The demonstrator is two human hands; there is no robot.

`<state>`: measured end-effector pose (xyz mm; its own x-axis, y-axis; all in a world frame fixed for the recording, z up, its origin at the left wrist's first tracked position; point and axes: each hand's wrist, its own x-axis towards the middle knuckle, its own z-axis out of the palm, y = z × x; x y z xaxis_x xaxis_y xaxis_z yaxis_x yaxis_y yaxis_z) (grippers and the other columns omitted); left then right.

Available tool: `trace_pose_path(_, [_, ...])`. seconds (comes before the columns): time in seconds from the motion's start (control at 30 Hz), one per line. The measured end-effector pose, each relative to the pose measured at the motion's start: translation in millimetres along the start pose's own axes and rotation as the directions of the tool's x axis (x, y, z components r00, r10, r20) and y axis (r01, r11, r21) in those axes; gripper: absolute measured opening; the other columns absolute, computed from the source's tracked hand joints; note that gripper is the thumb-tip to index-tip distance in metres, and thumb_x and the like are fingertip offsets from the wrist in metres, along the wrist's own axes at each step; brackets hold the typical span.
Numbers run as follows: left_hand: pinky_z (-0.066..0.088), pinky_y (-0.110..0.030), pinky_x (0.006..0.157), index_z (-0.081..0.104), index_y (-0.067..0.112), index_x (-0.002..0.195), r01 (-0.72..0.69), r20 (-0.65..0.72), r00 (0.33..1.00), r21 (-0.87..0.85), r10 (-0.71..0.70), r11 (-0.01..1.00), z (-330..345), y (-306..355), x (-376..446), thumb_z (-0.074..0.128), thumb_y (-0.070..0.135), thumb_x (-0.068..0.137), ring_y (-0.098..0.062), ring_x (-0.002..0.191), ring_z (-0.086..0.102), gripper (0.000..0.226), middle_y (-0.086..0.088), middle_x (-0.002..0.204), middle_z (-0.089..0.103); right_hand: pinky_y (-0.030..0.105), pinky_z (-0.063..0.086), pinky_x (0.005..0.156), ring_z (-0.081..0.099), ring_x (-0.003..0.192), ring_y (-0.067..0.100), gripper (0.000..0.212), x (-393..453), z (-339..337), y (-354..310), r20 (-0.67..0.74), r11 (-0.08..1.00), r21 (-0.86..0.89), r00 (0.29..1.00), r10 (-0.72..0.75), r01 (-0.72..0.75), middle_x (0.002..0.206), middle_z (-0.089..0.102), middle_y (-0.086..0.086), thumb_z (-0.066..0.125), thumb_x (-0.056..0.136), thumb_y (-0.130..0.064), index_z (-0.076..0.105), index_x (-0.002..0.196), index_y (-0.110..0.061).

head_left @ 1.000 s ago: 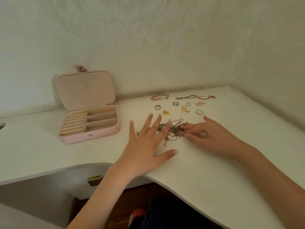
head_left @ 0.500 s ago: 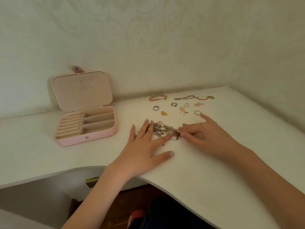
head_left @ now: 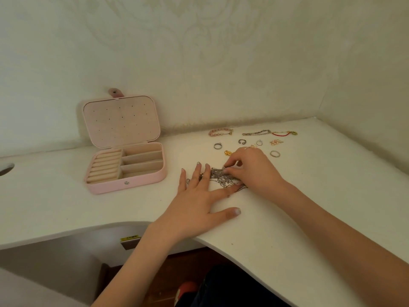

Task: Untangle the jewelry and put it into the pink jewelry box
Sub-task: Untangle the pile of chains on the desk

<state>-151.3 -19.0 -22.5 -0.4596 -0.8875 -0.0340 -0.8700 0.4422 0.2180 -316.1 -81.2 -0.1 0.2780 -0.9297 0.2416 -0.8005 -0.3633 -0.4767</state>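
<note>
Jewelry is lying on a white counter (head_left: 287,218), and the landmark for everything is the tangle (head_left: 223,179) of silver chains sitting mid-counter. Well to the left of the tangle, the pink box (head_left: 125,165) is standing open, its lid (head_left: 120,120) leaning upright near the wall and its ring rolls and three compartments showing bare. Just left of the tangle, the left hand (head_left: 194,207) is lying flat with fingers straight and spread wide, its fingertips pressing the tangle's left edge and its thumb resting on the counter in front of the tangle. Right of the tangle, the right hand (head_left: 252,169) is hovering low with fingers curled, pinching chain links at the tangle's far edge. Behind the tangle, loose pieces are lying apart from one another: a pink bracelet (head_left: 220,132) farthest left, a silver ring (head_left: 218,146), a gold charm (head_left: 228,153), a dark ring (head_left: 242,141), a silver bracelet (head_left: 256,133), another small ring (head_left: 259,142), a pale ring (head_left: 275,154), a gold earring (head_left: 276,142), and a red cord bracelet (head_left: 284,134) farthest right.
</note>
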Motion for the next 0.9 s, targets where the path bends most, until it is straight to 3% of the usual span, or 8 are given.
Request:
trace_pose_path(0.13, [-0.019,-0.046,0.113,0.014,0.068,0.131,0.018,-0.013,1.000,-0.050,-0.018,0.999,-2,0,-1,0.018,0.077,0.075,-0.020,0.140,-0.027,0.057,-0.011,0.157,-0.012,0.020,0.045,0.066,0.057,0.070,0.007,0.005,-1,-3,8,-0.112,0.962,0.263,0.989,0.100,-0.067,0.076,0.066,-0.006,0.072,0.079,-0.015,0.067,0.079,-0.018])
trace_pose_path(0.3, [-0.017,-0.034,0.114,0.028,0.066,0.127,-0.016,-0.060,0.998,-0.249,0.001,0.968,-7,-6,-7,0.025,0.078,0.074,-0.012,0.142,-0.022,0.054,-0.005,0.157,-0.010,0.005,0.037,0.057,0.055,0.069,0.004,0.009,0,-9,21,-0.074,0.966,0.228,0.987,0.141,-0.121,0.081,0.063,-0.009,0.066,0.084,-0.012,0.066,0.087,-0.021])
trace_pose_path(0.4, [-0.003,-0.027,0.117,0.031,0.057,0.131,-0.083,-0.249,0.967,-0.485,-0.047,0.870,-13,-19,-14,0.048,0.055,0.088,-0.003,0.143,-0.002,0.047,0.008,0.155,0.010,0.016,0.037,0.071,0.053,0.090,0.008,0.016,-2,-12,19,-0.047,0.980,0.143,0.988,0.149,-0.141,0.095,0.057,-0.011,0.062,0.087,-0.013,0.068,0.098,-0.023])
trace_pose_path(0.47, [0.012,-0.024,0.116,0.040,0.039,0.135,-0.058,-0.411,0.896,-0.486,-0.169,0.872,-13,-33,-17,0.055,0.024,0.093,-0.001,0.139,0.021,0.047,0.005,0.149,0.032,0.023,0.036,0.081,0.050,0.099,0.008,0.018,-5,-11,8,-0.058,0.988,0.116,0.993,0.107,-0.100,0.104,0.056,-0.009,0.060,0.089,-0.014,0.068,0.102,-0.023])
trace_pose_path(0.53, [0.019,-0.019,0.113,0.051,0.022,0.132,0.018,-0.451,0.851,-0.489,-0.270,0.872,-12,-43,-19,0.055,0.009,0.092,-0.001,0.132,0.033,0.043,-0.001,0.142,0.046,0.022,0.038,0.087,0.053,0.103,0.008,0.022,-9,-6,-8,-0.025,0.987,0.161,1.000,0.006,-0.002,0.110,0.061,-0.006,0.056,0.091,-0.011,0.069,0.106,-0.022])
trace_pose_path(0.73, [0.019,-0.005,0.099,0.066,0.015,0.116,0.058,-0.395,0.895,-0.357,-0.206,0.932,-5,-44,-21,0.059,0.017,0.090,-0.008,0.125,0.047,0.027,-0.002,0.127,0.061,0.029,0.032,0.110,0.048,0.129,0.014,0.047,-18,21,-28,0.241,0.944,-0.023,0.918,-0.314,0.329,0.136,0.055,0.000,0.043,0.089,0.000,0.058,0.128,-0.020])
trace_pose_path(0.83, [0.027,-0.004,0.087,0.074,0.012,0.099,0.068,-0.462,0.853,-0.365,-0.244,0.929,-7,-44,-22,0.066,0.014,0.085,-0.015,0.108,0.060,0.016,-0.004,0.107,0.071,0.033,0.032,0.111,0.043,0.132,0.014,0.044,-21,14,-26,0.172,0.959,-0.051,0.948,-0.267,0.279,0.138,0.053,0.000,0.045,0.091,-0.002,0.058,0.128,-0.020])
trace_pose_path(0.9, [0.033,-0.010,0.088,0.073,0.013,0.102,0.071,-0.476,0.843,-0.363,-0.250,0.929,-5,-43,-22,0.066,0.013,0.085,-0.018,0.104,0.062,0.018,-0.004,0.105,0.071,0.032,0.042,0.100,0.053,0.119,0.013,0.032,-29,9,-26,0.055,0.969,0.038,0.968,-0.247,0.245,0.125,0.063,-0.001,0.055,0.092,-0.014,0.064,0.121,-0.021])
